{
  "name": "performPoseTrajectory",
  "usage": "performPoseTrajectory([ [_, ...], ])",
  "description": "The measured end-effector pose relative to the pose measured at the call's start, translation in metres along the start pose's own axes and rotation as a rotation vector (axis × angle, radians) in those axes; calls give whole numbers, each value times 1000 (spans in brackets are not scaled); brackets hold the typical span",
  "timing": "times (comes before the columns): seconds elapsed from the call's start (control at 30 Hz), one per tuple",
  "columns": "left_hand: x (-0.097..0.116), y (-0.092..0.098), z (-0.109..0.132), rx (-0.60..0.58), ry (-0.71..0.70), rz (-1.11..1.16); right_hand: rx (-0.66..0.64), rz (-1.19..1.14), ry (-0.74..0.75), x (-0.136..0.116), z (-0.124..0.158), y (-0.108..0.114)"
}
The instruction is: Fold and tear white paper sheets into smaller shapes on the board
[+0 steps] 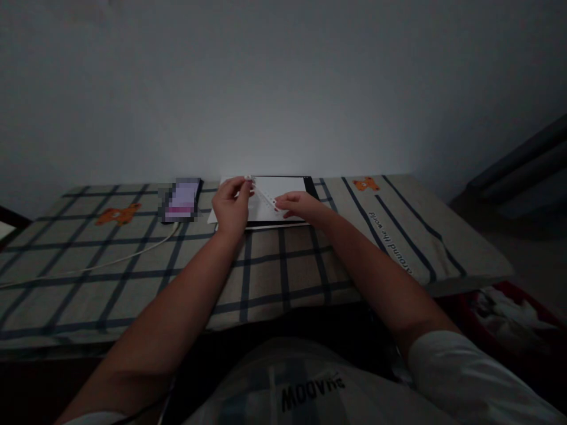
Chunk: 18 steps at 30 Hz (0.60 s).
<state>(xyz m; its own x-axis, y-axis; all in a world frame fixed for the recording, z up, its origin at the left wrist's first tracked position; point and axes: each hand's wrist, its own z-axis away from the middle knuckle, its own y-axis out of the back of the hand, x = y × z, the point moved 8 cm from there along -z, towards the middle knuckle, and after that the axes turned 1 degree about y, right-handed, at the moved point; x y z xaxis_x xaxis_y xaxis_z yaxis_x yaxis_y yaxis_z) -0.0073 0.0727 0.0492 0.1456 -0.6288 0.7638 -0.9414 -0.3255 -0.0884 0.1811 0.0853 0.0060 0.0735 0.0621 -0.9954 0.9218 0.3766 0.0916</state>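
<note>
A narrow, pale see-through strip with small dark and red marks [266, 198] slants between my hands; its exact kind is unclear. At its upper left end, my left hand [233, 200] pinches it between thumb and fingers. The fingers of my right hand [299, 205] are closed on the lower right end. Beneath both hands lies a white sheet [283, 184] on a flat black-edged board or tablet [311, 186]. Another pale sheet edge shows under its left side.
A phone [181, 200], its screen lit and blurred out, lies to the left with a white cable [133, 255] running off left. A checked cloth [266, 277] covers the table, which meets a plain wall [283, 88]. At lower right stands a red container [509, 289] holding crumpled white stuff.
</note>
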Motion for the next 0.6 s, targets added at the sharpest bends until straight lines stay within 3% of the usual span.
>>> performPoseTrajectory([
  [0.2,-16,-2,2,60,180,115,19,19,9,2,0,0],
  [0.6,-19,-4,7,77,273,189,10,-150,-139,10,3,-9],
])
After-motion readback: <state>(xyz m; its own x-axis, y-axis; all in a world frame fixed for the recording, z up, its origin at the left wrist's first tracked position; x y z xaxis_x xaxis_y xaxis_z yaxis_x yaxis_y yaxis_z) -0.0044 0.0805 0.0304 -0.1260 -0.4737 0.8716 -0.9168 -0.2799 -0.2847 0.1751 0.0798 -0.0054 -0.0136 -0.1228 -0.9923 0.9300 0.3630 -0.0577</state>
